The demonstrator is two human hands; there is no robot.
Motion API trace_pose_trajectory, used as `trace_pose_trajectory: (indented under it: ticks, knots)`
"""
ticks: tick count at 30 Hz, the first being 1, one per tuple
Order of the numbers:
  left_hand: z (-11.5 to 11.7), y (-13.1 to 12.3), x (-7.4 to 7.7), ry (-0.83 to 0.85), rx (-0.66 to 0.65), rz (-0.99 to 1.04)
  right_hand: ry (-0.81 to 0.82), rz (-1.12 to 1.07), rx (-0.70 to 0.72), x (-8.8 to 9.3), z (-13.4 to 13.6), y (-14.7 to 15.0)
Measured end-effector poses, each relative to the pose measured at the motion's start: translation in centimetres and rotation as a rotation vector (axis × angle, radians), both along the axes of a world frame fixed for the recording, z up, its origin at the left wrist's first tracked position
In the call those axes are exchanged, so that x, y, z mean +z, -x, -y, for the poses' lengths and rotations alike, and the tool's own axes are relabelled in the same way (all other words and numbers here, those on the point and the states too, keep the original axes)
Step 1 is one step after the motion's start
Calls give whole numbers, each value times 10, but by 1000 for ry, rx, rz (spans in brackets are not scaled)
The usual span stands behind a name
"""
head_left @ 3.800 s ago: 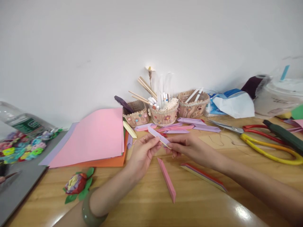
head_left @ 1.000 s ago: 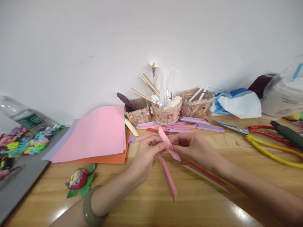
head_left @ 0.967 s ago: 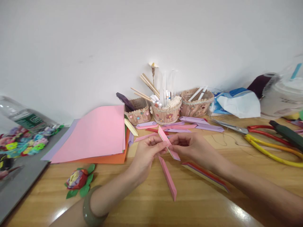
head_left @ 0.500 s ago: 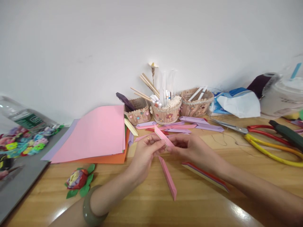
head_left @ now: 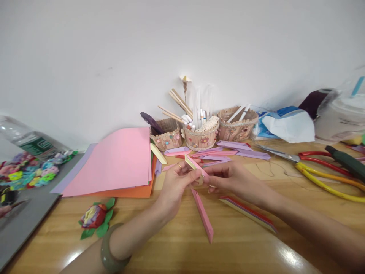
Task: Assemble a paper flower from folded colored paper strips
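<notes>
A slim folded paper strip (head_left: 193,163), pale yellow along its left face and pink along its right, is held slantwise above the wooden surface (head_left: 159,243) between a person's two hands. Its far end, free of the fingers, points up and to the left; the near end slopes down to the right. The left hand (head_left: 179,184) pinches the strip along its lower left side, while the right hand (head_left: 228,178) grips the near end, partly hiding its tip.
</notes>
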State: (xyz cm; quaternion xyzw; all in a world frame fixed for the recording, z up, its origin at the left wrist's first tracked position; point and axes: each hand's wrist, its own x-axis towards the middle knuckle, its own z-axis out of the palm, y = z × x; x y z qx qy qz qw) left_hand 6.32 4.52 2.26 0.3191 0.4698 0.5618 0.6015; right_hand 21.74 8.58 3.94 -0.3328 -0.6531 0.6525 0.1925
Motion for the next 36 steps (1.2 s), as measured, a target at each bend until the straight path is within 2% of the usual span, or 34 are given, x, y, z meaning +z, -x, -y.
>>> trace_pose_trajectory:
  ticks: [6,16,21,25,28,36]
  knots:
    - [0,0,1,-17,-27,9,3,-53,2,-2,-2,0]
    - [-2,1,-2,-35,46,120,63,-160,-58,-3,-4,0]
    - [-2,1,-2,-98,-18,123,74,-129,-85,-3,-5,-3]
    - [-2,2,-3,-97,-21,114,34,-114,-107,0,-3,-2]
    - [-3,3,-4,-80,14,69,-66,-65,-110,1,0,-2]
    - [-5,5,-1,-51,140,123,-609,289,-204,-2,3,-7]
